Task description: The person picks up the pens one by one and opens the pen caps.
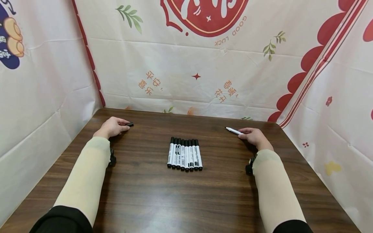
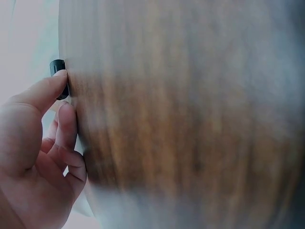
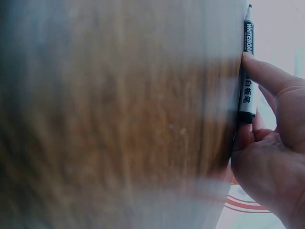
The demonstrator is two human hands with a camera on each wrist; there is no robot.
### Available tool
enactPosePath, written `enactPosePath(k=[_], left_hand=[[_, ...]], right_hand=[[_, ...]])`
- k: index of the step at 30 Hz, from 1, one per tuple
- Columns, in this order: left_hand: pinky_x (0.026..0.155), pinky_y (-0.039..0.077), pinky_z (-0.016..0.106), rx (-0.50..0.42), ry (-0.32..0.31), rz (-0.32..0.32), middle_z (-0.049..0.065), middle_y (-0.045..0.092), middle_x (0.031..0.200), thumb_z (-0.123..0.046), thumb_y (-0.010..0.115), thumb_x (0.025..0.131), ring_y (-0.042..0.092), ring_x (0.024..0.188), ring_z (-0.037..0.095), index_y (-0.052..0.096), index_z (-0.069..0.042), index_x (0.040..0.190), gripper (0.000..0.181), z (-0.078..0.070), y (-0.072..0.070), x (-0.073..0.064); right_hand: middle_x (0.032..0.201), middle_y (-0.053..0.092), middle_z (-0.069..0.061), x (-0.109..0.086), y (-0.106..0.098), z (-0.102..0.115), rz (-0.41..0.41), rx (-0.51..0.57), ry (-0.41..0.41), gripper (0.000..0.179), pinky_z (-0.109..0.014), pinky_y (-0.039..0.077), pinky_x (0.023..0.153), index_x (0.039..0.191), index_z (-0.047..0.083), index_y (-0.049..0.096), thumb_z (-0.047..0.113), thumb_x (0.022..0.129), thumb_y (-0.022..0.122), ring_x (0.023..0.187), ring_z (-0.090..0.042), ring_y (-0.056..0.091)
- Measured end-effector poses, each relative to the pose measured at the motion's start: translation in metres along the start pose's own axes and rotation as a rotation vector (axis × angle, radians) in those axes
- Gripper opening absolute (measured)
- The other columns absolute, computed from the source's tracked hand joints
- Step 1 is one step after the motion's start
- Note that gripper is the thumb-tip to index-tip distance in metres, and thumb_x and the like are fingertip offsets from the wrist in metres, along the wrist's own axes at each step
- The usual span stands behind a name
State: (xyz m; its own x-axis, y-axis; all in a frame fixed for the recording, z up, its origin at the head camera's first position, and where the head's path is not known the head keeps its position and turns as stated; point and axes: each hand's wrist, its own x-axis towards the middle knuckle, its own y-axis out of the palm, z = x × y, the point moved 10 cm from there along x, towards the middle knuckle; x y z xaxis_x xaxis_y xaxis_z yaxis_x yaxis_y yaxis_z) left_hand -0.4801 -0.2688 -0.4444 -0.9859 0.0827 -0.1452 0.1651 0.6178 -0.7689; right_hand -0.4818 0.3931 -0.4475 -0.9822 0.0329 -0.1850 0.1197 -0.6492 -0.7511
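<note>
At the far left of the table, my left hand [image 1: 112, 126] pinches a small black marker cap [image 1: 129, 124] between thumb and fingers. The cap [image 2: 57, 67] shows above the thumb tip in the left wrist view. Over on the right, my right hand [image 1: 254, 136] holds an uncapped whiteboard marker [image 1: 234, 131], its tip pointing left and away from me. In the right wrist view the marker's white barrel [image 3: 248, 90] carries dark lettering, and the thumb presses on its side. Between the hands, a row of several capped white markers [image 1: 185, 154] lies side by side, black caps toward the back.
The brown wooden table [image 1: 163, 200] has a printed white cloth [image 1: 180, 64] hanging behind its back edge. More cloth [image 1: 38, 97] hangs along the left side and the right side. Dark wrist cameras [image 1: 249, 166] sit under both forearms.
</note>
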Motion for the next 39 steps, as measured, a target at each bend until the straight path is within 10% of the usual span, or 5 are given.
enactPosePath(k=[14,39], left_hand=[[0.076,0.054,0.031,-0.047,-0.007,0.026,0.016,0.075,0.128,-0.032,0.069,0.11,0.068,0.09,0.019,0.067,-0.009,0.151,0.047,0.0028,0.0031,0.0024],[0.075,0.047,0.034,-0.062,0.032,0.015,0.001,0.066,0.084,-0.029,0.074,0.107,0.061,0.08,0.019,0.065,-0.004,0.15,0.051,-0.001,0.0016,0.0003]], right_hand=[[0.16,0.053,-0.031,-0.0016,0.0027,-0.0014,0.034,0.017,0.008,0.056,-0.057,0.041,0.117,0.156,0.005,0.059,0.03,0.107,0.072,0.133,-0.04,0.051],[0.16,0.053,-0.03,-0.0029,0.0018,-0.0046,0.038,0.024,0.002,0.062,-0.062,0.039,0.121,0.157,0.005,0.057,0.033,0.105,0.076,0.135,-0.042,0.05]])
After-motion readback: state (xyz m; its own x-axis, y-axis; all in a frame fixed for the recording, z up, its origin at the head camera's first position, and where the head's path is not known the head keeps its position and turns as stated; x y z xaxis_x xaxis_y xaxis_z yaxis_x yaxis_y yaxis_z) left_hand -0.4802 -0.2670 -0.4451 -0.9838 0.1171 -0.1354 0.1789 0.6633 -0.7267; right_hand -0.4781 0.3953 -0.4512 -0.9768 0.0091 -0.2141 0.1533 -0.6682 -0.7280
